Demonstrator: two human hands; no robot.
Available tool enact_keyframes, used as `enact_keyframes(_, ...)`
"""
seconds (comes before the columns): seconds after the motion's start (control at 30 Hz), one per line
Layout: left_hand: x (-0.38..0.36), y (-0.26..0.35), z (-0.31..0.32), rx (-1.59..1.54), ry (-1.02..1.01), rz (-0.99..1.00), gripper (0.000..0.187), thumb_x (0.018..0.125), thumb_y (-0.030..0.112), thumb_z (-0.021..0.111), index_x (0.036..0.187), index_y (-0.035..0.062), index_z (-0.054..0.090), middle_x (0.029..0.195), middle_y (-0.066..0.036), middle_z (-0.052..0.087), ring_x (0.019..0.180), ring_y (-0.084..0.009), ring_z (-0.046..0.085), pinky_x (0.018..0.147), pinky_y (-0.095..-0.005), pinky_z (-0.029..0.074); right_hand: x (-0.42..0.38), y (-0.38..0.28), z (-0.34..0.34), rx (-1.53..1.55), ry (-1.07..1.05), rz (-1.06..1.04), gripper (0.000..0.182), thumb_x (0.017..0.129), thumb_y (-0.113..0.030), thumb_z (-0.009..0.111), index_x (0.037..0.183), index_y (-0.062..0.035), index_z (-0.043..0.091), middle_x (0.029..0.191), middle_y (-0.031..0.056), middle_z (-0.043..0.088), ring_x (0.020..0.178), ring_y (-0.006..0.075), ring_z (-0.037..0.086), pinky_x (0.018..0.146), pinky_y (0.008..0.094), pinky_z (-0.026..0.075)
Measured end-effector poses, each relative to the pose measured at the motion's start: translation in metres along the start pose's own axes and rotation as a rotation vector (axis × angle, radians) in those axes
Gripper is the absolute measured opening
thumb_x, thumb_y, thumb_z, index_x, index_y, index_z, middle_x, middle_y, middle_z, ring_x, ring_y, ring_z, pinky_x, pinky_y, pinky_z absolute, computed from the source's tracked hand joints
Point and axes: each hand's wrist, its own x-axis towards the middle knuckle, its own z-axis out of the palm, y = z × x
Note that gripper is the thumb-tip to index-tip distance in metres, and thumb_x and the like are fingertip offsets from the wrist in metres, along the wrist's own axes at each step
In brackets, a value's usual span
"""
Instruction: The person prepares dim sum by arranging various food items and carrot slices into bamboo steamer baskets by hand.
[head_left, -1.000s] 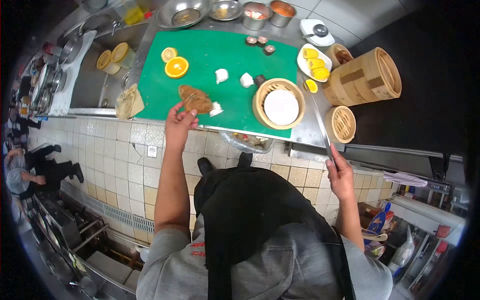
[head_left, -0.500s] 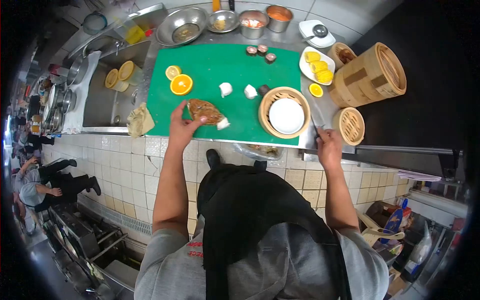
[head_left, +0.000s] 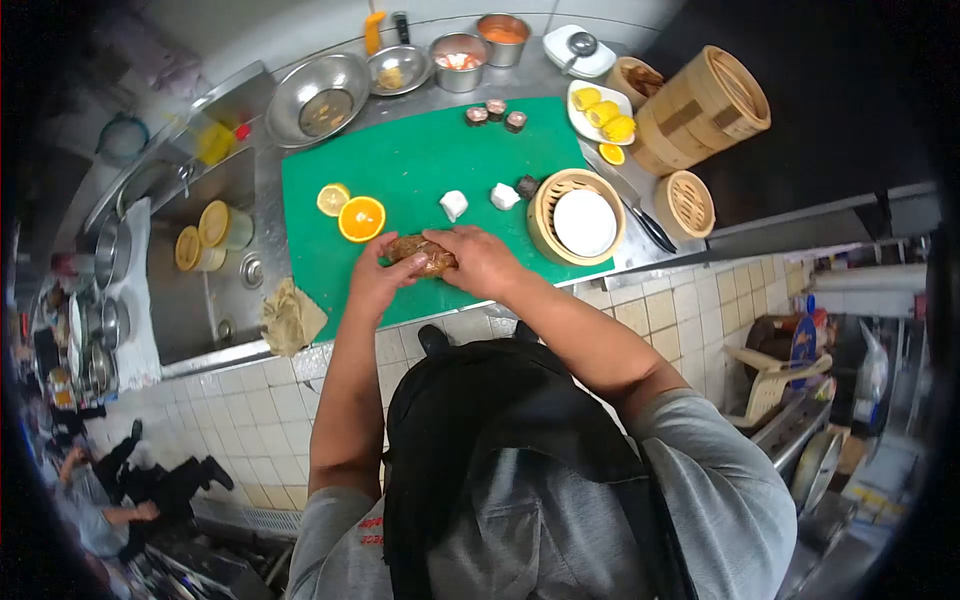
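Note:
A brown, glossy piece of food (head_left: 424, 256) lies at the near edge of the green cutting board (head_left: 390, 170). My left hand (head_left: 378, 278) grips its left end, and my right hand (head_left: 477, 262) is closed over its right end. Just beyond are an orange half (head_left: 361, 218) and a lemon half (head_left: 333, 199). Two white pieces (head_left: 454, 206) and a dark piece sit farther right, beside a bamboo steamer (head_left: 545, 225) with a white dish (head_left: 584, 223). On the steel counter right of the board lies a knife (head_left: 650, 225) with a black handle.
Steel bowls (head_left: 318, 100) line the back. Corn pieces (head_left: 601, 113) on a white plate, stacked steamers (head_left: 690, 115) and a small steamer (head_left: 686, 205) stand at right. Left are a crumpled cloth (head_left: 291, 317) and a sink (head_left: 190, 300). A co-worker (head_left: 100, 520) is at lower left.
My right hand has let go of the knife and moved left onto the brown food. The food is now held between both hands. The view has shifted and turned.

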Motion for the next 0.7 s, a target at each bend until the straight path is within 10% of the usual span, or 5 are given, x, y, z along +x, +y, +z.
enact_keyframes(0.33, 0.004, 0.063, 0.158, 0.008, -0.328, 0.329, 0.062, 0.080, 0.008, 0.076, 0.135, 0.0006, 0.047, 0.118, -0.012, 0.057, 0.089, -0.0180, 0.064, 0.074, -0.0277, 0.055, -0.099, 0.042, -0.149, -0.184, 0.394, -0.030, 0.059, 0.070, 0.007, 0.066, 0.127, -0.0079, 0.058, 0.113, 0.0169, 0.063, 0.106, 0.0380, 0.058, 0.094, 0.0430, 0.047)
enact_keyframes(0.5, 0.030, 0.036, 0.191, 0.557, -0.204, 0.650, 0.032, 0.080, 0.003, 0.072, 0.112, 0.0016, 0.067, 0.095, -0.009, 0.067, 0.075, -0.0155, 0.062, 0.073, -0.0262, 0.054, -0.138, 0.107, -0.152, -0.231, 0.417, 0.020, 0.054, 0.073, 0.009, 0.064, 0.126, -0.0059, 0.059, 0.116, 0.0177, 0.062, 0.105, 0.0378, 0.059, 0.093, 0.0420, 0.048)
enact_keyframes(0.7, 0.038, 0.032, 0.203, 0.474, -0.091, 0.570, 0.017, 0.079, 0.003, 0.073, 0.095, 0.0015, 0.072, 0.089, -0.014, 0.068, 0.074, -0.0217, 0.069, 0.070, -0.0311, 0.056, -0.143, 0.129, -0.153, -0.074, 0.506, 0.170, 0.021, 0.079, 0.004, 0.069, 0.099, -0.0033, 0.071, 0.085, 0.0127, 0.065, 0.078, 0.0312, 0.065, 0.071, 0.0347, 0.053)
